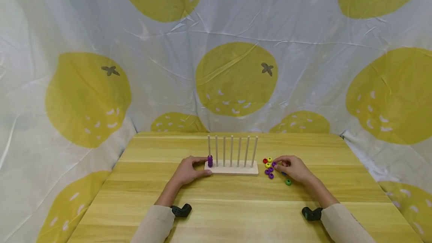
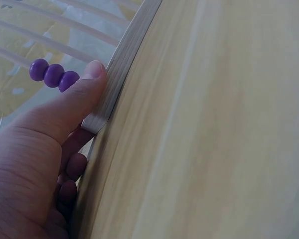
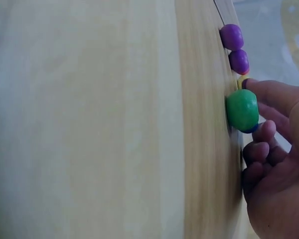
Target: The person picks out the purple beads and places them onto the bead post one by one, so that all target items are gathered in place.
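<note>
A wooden peg rack [image 1: 233,169] with several upright pegs stands near the table's middle. Its leftmost peg carries a stack of purple beads [image 1: 210,161]; three of these beads [image 2: 53,75] show in the left wrist view. My left hand [image 1: 187,170] grips the left end of the base, thumb [image 2: 92,74] against its front edge. To the right of the rack, my right hand [image 1: 294,168] pinches a purple bead [image 1: 274,164] between thumb and index finger, low over the table. A green bead [image 3: 242,110] lies close to this hand, and a blue bead [image 1: 284,173] sits partly hidden under it.
Between rack and right hand lie loose beads: a red bead [image 1: 265,161], two yellow ones and several purple ones [image 1: 271,176]. The wooden table [image 1: 222,216] runs back to a hanging cloth [image 1: 168,70] printed with yellow fruit. Each wrist wears a black device [image 1: 182,210].
</note>
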`<state>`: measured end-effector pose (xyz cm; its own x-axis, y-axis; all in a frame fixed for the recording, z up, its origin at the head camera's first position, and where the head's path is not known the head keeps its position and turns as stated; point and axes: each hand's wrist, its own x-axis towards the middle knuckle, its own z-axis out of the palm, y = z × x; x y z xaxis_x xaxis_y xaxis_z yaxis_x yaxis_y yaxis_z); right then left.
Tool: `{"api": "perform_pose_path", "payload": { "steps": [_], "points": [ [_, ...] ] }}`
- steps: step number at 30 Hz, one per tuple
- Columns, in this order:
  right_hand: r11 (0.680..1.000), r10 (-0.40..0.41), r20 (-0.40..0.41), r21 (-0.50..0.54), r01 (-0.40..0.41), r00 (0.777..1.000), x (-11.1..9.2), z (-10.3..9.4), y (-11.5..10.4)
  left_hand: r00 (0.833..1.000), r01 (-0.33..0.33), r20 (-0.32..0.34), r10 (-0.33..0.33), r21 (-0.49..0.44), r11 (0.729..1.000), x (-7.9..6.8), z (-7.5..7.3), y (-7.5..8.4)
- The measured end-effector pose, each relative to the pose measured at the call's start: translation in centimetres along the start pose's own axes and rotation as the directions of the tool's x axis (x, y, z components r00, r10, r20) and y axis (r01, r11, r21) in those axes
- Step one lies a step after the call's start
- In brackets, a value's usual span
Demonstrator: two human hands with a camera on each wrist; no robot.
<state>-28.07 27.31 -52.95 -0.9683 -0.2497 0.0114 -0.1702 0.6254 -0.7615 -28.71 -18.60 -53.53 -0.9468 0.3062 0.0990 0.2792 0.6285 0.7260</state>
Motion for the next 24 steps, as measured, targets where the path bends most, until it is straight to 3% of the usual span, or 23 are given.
{"api": "perform_pose_path", "payload": {
  "steps": [11,24],
  "points": [
    [1.000,-0.014,-0.042,-0.011,0.013,0.999,-0.4,-1.6,-1.5,1.000,0.010,-0.005,-0.010,-0.005,1.000,0.1,0.2,0.0],
    [0.994,-0.109,-0.069,-0.018,0.108,0.992,0.0,-4.5,-6.4,1.000,0.015,-0.008,-0.015,-0.005,1.000,0.0,0.1,0.0]
  ]
}}
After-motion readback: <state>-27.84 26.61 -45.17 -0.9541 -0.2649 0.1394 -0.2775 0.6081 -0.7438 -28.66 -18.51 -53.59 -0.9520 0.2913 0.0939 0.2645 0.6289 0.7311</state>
